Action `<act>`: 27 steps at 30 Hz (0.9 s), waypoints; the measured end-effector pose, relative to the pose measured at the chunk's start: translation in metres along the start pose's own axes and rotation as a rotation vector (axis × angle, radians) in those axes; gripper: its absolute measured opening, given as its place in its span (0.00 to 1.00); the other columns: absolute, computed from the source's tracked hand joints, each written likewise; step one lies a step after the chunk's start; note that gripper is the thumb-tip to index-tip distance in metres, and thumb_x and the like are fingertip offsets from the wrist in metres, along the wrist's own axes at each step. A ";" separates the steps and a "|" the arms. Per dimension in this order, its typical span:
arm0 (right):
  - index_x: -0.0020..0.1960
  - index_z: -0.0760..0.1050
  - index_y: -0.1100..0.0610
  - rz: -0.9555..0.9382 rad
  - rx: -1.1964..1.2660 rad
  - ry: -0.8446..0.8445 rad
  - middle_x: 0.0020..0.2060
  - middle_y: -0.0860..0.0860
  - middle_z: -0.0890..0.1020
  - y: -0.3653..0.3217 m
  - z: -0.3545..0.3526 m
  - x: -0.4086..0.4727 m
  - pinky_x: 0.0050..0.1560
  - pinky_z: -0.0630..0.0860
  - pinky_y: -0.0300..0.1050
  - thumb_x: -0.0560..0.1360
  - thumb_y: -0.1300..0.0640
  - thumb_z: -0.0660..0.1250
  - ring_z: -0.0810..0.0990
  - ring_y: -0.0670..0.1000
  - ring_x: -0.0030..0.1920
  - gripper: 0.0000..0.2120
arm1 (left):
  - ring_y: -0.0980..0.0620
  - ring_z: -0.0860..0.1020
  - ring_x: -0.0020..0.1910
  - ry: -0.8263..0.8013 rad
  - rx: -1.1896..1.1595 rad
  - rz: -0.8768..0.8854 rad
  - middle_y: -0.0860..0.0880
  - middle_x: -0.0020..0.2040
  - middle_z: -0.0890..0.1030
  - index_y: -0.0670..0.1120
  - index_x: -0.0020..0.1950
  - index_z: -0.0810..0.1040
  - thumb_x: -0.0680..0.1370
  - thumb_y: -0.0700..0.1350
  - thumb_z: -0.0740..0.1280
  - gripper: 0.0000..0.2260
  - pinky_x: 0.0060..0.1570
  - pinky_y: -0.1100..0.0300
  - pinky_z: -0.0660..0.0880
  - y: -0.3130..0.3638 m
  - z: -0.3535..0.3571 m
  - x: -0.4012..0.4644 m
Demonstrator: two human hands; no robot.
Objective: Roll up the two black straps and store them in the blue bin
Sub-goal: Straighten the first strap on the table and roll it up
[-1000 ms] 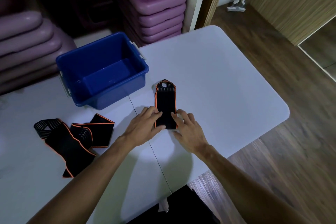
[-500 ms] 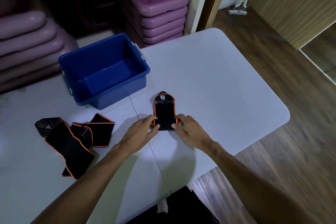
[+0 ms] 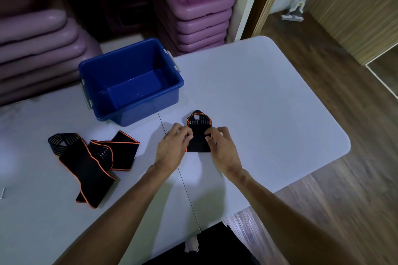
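A black strap with orange edging (image 3: 198,135) lies in the middle of the white table, its near part rolled into a short bundle. My left hand (image 3: 172,148) pinches its left side and my right hand (image 3: 221,146) pinches its right side. Its far tip with the loop still lies flat beyond my fingers. A second black strap (image 3: 92,161) lies loose and folded over itself at the left of the table. The blue bin (image 3: 131,82) stands open behind the straps, with nothing seen inside.
The white table (image 3: 258,103) ends at a rounded right edge over the wooden floor (image 3: 344,178). Stacked purple plastic steps (image 3: 198,15) fill the shelf behind the bin. A dark object (image 3: 202,245) sits under the table's front edge.
Both hands have rolled the strap away from me, so the flat part has grown shorter and the rolled bundle thicker. The other strap and the bin have not moved.
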State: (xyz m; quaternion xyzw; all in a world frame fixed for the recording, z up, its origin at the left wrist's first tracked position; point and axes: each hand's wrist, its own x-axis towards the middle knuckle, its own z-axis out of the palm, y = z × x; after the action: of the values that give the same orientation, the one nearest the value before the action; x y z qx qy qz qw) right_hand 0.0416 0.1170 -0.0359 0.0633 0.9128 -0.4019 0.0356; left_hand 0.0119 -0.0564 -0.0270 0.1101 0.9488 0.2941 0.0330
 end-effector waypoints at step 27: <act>0.75 0.56 0.47 0.099 0.262 -0.392 0.57 0.42 0.72 -0.005 -0.035 0.038 0.47 0.73 0.31 0.75 0.63 0.68 0.78 0.43 0.47 0.35 | 0.55 0.74 0.40 -0.698 -0.544 -0.339 0.53 0.40 0.74 0.49 0.58 0.76 0.72 0.42 0.73 0.16 0.44 0.58 0.73 -0.012 -0.032 0.046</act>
State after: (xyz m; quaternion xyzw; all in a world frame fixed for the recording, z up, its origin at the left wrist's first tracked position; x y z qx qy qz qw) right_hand 0.0026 0.1428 -0.0132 0.0328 0.8243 -0.5192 0.2235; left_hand -0.0393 -0.0728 -0.0075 0.0331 0.7743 0.4678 0.4250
